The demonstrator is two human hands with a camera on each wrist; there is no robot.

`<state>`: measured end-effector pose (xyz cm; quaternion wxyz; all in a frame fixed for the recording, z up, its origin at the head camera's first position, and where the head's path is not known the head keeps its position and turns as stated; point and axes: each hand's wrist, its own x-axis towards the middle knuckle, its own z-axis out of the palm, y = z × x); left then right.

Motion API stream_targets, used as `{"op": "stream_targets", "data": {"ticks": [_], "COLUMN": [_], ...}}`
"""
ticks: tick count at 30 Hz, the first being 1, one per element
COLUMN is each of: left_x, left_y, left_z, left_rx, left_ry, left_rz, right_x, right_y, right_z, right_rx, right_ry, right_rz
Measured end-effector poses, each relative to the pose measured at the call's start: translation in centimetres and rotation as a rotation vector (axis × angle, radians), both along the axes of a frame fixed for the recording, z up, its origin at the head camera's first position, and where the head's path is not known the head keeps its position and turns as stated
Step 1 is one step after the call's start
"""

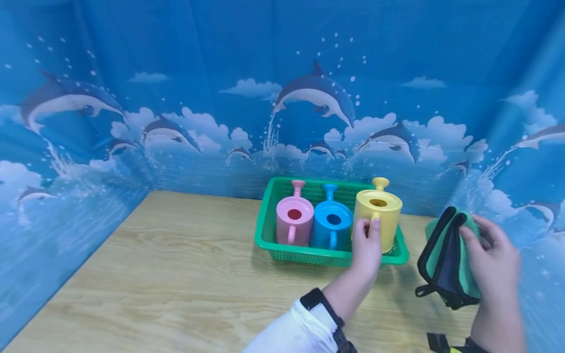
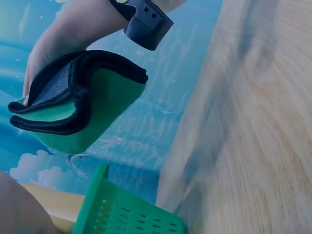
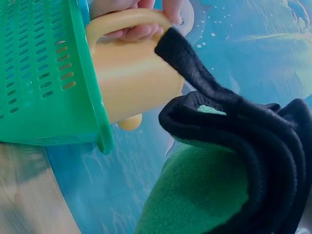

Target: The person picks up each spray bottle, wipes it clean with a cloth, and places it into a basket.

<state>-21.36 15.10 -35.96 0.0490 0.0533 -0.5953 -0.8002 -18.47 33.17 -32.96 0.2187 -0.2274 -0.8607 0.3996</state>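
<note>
My left hand point(image 1: 368, 247) grips the handle of a yellow watering can point(image 1: 388, 220) at the right end of a green plastic basket point(image 1: 291, 255). The can stands higher than a pink watering can point(image 1: 291, 220) and a blue watering can point(image 1: 331, 223), which sit side by side in the basket. Right of the basket, my right hand point(image 1: 494, 255) holds a folded green and grey cloth point(image 1: 446, 260) with black edging, raised above the table. In the right wrist view, the cloth point(image 3: 204, 180) hangs close by the yellow can point(image 3: 136, 73), its black loop overlapping the handle's end.
The basket stands on a wood-grain table point(image 1: 154, 274), near its back edge. A blue curtain point(image 1: 212, 59) printed with dolphins and clouds rises behind the table and along both sides. Each wrist wears a black strap point(image 1: 324, 304).
</note>
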Motion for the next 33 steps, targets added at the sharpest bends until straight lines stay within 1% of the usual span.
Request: {"op": "stream_targets", "data": {"ticks": [6, 10, 12, 15, 18, 22, 27, 32, 33], "left_x": [-0.3, -0.6, -0.8, -1.0, -1.1, -1.3, -1.8, -2.4, -2.5], "left_y": [1.0, 1.5, 1.6, 1.6, 1.5, 1.4, 1.3, 0.9, 0.8], "left_z": [-0.4, -0.3, -0.1, 0.0, 0.0, -0.2, -0.4, -0.5, -0.5], "left_rx": [-0.006, -0.013, -0.011, 0.006, 0.026, 0.018, -0.035, -0.078, -0.092], "left_ry": [-0.032, -0.046, -0.07, -0.128, -0.165, -0.171, -0.18, -0.159, -0.168], "left_rz": [0.008, 0.011, 0.01, 0.0, 0.005, 0.028, 0.027, 0.04, 0.035], "right_x": [0.0, -0.1, -0.1, -0.1, -0.1, -0.1, -0.1, -0.1, -0.1], "right_y": [-0.1, -0.1, -0.1, -0.1, -0.2, -0.3, -0.4, -0.5, -0.5], "right_z": [-0.2, -0.2, -0.2, -0.2, -0.3, -0.4, -0.6, -0.6, -0.6], "right_rx": [0.031, 0.033, 0.042, 0.046, 0.048, 0.054, 0.057, 0.063, 0.061], "right_ry": [-0.039, -0.044, -0.043, -0.041, -0.045, -0.046, -0.028, -0.013, -0.012], "right_rz": [0.027, 0.033, 0.037, 0.04, 0.039, 0.043, 0.052, 0.075, 0.076]}}
